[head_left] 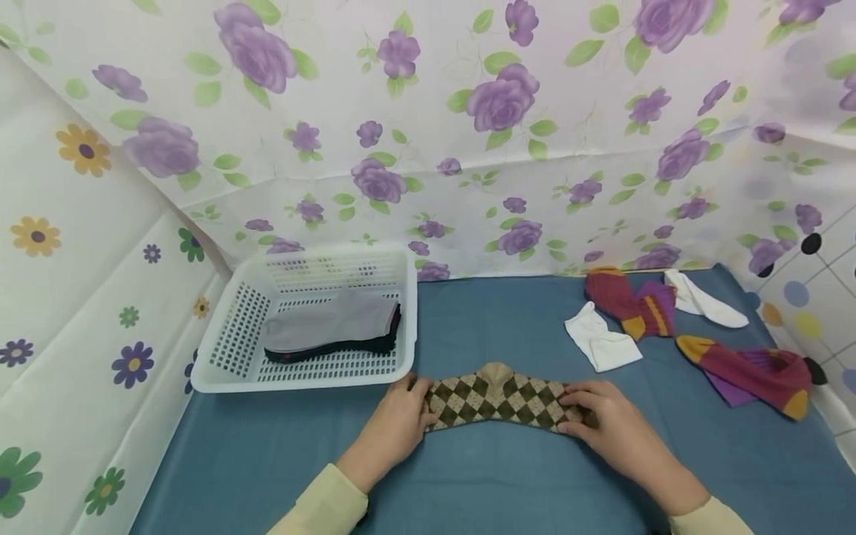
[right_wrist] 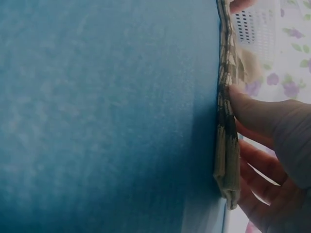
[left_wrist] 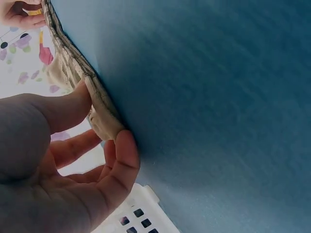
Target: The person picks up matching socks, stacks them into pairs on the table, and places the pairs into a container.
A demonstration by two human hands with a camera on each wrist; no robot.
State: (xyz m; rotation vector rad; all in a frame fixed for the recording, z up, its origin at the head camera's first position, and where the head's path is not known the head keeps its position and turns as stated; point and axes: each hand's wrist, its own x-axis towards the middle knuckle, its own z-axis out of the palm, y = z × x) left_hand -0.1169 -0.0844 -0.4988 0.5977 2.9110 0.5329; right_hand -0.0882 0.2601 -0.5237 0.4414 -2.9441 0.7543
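A tan-and-brown argyle sock (head_left: 495, 401) lies crosswise on the blue cloth, its plain tan heel bulging toward the back. Layered edges of the sock (right_wrist: 227, 116) show from the side in the right wrist view. At the sock's left end, my left hand (head_left: 396, 422) holds it, thumb at the near edge and fingers round the far side and tip. My right hand (head_left: 611, 425) grips the opposite end between thumb and fingers. The left wrist view shows the thumb and fingers of the left hand (left_wrist: 73, 165) pressed against the sock's end.
Behind my left hand stands a white perforated basket (head_left: 221, 386) with folded grey and black socks (head_left: 334, 321). Toward the back right lie white socks (head_left: 602, 340) and red, purple and yellow socks (head_left: 756, 371). Flowered sheets (head_left: 455, 148) hang along the table's back and left.
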